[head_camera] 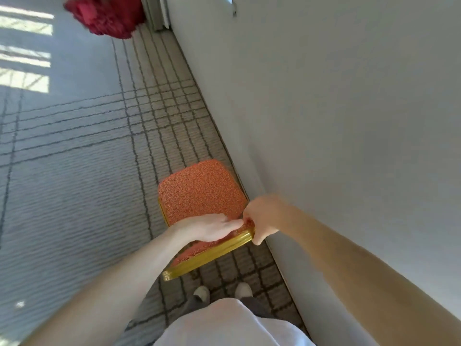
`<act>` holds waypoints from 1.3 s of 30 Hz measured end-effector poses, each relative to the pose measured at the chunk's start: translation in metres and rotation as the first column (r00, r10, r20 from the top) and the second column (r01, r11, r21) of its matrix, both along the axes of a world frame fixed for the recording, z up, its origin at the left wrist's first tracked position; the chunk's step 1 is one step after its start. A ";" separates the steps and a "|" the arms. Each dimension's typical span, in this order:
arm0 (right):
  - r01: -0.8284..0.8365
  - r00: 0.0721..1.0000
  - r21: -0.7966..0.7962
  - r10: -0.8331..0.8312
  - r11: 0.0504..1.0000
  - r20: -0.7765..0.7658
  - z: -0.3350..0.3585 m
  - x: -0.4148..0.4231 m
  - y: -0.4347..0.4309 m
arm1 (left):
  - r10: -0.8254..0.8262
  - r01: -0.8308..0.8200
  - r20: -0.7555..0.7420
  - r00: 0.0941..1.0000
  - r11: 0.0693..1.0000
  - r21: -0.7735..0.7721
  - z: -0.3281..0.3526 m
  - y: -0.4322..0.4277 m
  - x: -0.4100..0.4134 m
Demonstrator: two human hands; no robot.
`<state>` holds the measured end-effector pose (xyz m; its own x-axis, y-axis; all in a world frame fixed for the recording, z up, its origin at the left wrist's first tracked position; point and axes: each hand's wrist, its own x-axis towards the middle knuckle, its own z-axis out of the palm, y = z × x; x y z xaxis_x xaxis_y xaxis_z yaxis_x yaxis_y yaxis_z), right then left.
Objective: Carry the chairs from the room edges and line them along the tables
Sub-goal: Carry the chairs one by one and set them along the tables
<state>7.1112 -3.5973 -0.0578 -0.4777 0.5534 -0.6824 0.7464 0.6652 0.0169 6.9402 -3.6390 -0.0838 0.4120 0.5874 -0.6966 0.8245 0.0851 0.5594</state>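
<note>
— One chair [202, 193], item one. Position?
— Close beside the wall [349, 121] on the person's right, with open carpet [74, 171] to the left.
— Make?
— Padded orange seat with a fine squiggle print and rounded corners. Ribbed gold frame.
— Hands?
— Right hand [264, 218] curled round the backrest's top corner. Left hand [209, 228] laid over the top rail, fingers straight and together.
— Room?
— Ribbed grey-beige carpet crossed by dark grid lines. Sun patches [25, 78] far left. Red ruffled cloth [107, 16] at the far end.
</note>
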 end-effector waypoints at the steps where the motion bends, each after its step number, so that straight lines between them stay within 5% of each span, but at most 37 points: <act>1: -0.016 1.000 0.002 0.016 1.000 -0.026 0.006 -0.003 0.013 | 0.071 -0.070 -0.019 0.997 0.997 0.032 0.007 0.005 -0.001; 5: -0.076 0.986 -0.006 0.074 0.997 -0.147 0.026 -0.024 0.057 | 0.407 -0.417 0.092 0.909 0.885 0.206 0.025 0.010 -0.012; 8: -0.115 0.964 0.045 0.122 0.992 -0.236 0.038 -0.046 0.091 | 0.639 -0.648 0.168 0.751 0.661 0.379 0.025 0.016 -0.022; 13: -0.133 0.926 0.113 0.164 0.985 -0.339 0.052 -0.076 0.140 | 0.752 -0.538 0.112 0.649 0.351 0.766 0.021 0.053 -0.034; 16: -0.078 0.888 0.083 0.107 0.994 -0.448 0.054 -0.086 0.172 | 0.747 -0.503 0.132 0.652 0.295 0.812 0.027 0.086 -0.053; 23: 0.033 0.778 0.005 -0.022 0.999 -0.627 0.043 -0.159 0.247 | 0.764 -0.552 0.163 0.625 0.284 0.784 0.047 0.189 -0.121; 27: 0.098 0.722 0.086 -0.011 0.991 -0.691 0.046 -0.195 0.303 | 0.776 -0.573 0.142 0.615 0.316 0.757 0.057 0.253 -0.161; 39: 0.097 0.784 0.106 -0.010 0.990 -0.621 0.056 -0.290 0.429 | 0.763 -0.636 0.164 0.626 0.377 0.673 0.073 0.371 -0.251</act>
<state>6.8209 -3.1684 -0.0019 -0.7394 0.6503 -0.1744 0.6599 0.6485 -0.3795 6.6897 -3.2680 -0.0106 -0.4305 0.9018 -0.0392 0.7146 0.3670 0.5956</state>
